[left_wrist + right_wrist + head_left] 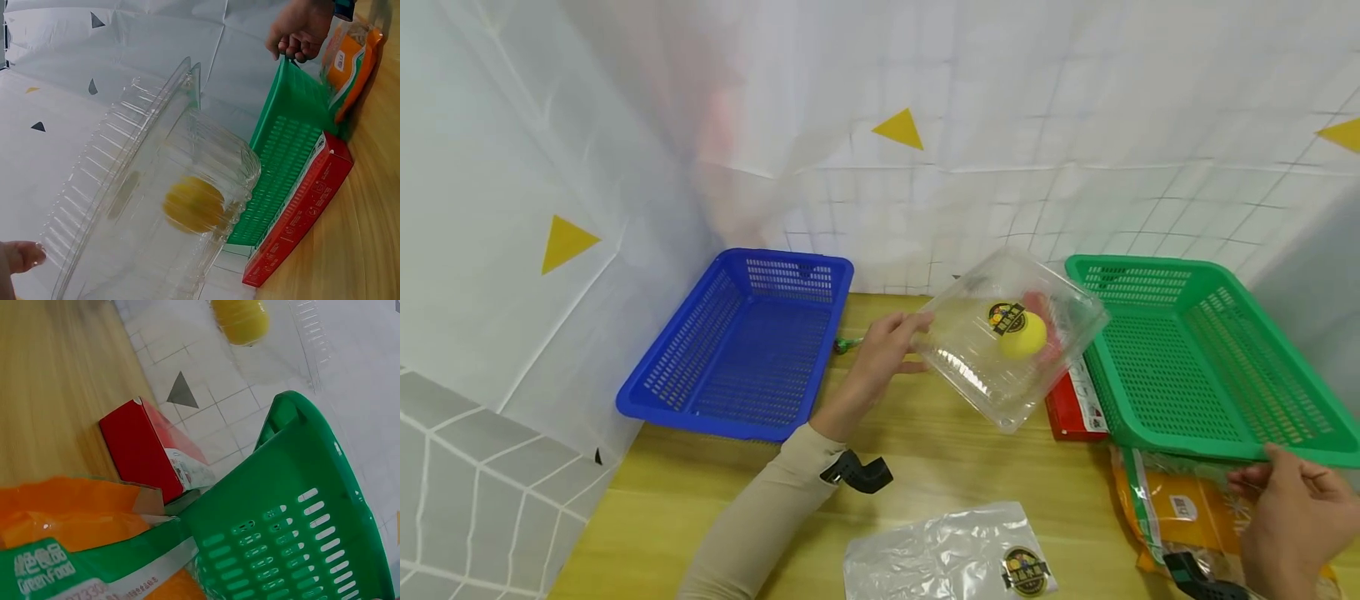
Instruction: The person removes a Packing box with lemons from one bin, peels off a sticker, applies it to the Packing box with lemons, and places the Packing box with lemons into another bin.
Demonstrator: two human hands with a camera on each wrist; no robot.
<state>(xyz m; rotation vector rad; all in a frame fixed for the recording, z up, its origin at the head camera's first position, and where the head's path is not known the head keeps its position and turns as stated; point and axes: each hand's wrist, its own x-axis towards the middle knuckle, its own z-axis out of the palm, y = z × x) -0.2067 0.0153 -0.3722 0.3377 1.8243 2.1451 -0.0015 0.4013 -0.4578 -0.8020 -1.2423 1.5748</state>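
My left hand (887, 346) grips a clear plastic box (955, 333) by its left corner and holds it tilted above the table. A round yellow thing (1028, 337), perhaps a lemon, lies inside; a dark round sticker is on the box. In the left wrist view my thumb (24, 256) presses the box's ridged edge. My right hand (1296, 508) pinches the near rim of the green basket (1150, 442), with curled fingers below it. Only mesh shows inside this basket. In the right wrist view the right hand is hidden.
A blue basket (722, 425) stands at the left, a small green item (847, 343) beside it. Against the green basket lies a red box (1071, 408). An orange food bag (1187, 508) is in front of the basket, a grey plastic bag (940, 554) at the near edge.
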